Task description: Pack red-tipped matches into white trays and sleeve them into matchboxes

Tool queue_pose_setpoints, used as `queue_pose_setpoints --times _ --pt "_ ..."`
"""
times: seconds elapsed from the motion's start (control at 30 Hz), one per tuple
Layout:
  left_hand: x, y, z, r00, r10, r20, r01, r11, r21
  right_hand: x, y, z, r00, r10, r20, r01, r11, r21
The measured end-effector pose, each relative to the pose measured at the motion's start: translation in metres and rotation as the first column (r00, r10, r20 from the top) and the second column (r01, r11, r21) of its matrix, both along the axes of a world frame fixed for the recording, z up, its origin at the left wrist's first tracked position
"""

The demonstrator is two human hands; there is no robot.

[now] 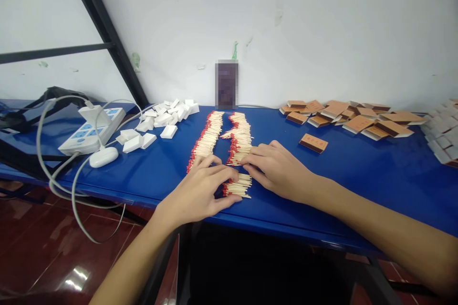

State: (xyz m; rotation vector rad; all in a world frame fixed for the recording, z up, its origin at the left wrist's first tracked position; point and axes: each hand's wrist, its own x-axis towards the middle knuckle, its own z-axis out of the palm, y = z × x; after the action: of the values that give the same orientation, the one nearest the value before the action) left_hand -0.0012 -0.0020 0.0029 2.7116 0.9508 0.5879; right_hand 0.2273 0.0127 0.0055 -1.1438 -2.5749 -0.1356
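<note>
Two long rows of red-tipped matches lie on the blue table: a left row [207, 138] and a right row [239, 140]. A smaller group of matches [240, 186] sits at the near end of the right row, a narrow gap apart from it. My left hand [203, 186] frames this group, thumb at its near side and forefinger at its far side. At the right row's near end, my right hand [275, 167] has its fingers and thumb drawn together against the stick ends. A single orange matchbox sleeve [313, 143] lies right of it.
White matchbox trays [164, 116] are heaped at the left, and orange sleeves [334, 109] at the right. Stacked pale boxes [445, 133] stand at the far right. A power strip [82, 138] with cables is on the left. A blurred dark object [227, 86] leans against the wall.
</note>
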Motion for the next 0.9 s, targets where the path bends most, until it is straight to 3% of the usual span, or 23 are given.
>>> queue_pose_setpoints --times 0.9 --pt "-0.0003 -0.0005 0.002 1.0 0.002 -0.015 -0.001 1.0 0.025 0.0003 0.0008 -0.0037 1.0 0.005 -0.005 -0.005 1.0 0.023"
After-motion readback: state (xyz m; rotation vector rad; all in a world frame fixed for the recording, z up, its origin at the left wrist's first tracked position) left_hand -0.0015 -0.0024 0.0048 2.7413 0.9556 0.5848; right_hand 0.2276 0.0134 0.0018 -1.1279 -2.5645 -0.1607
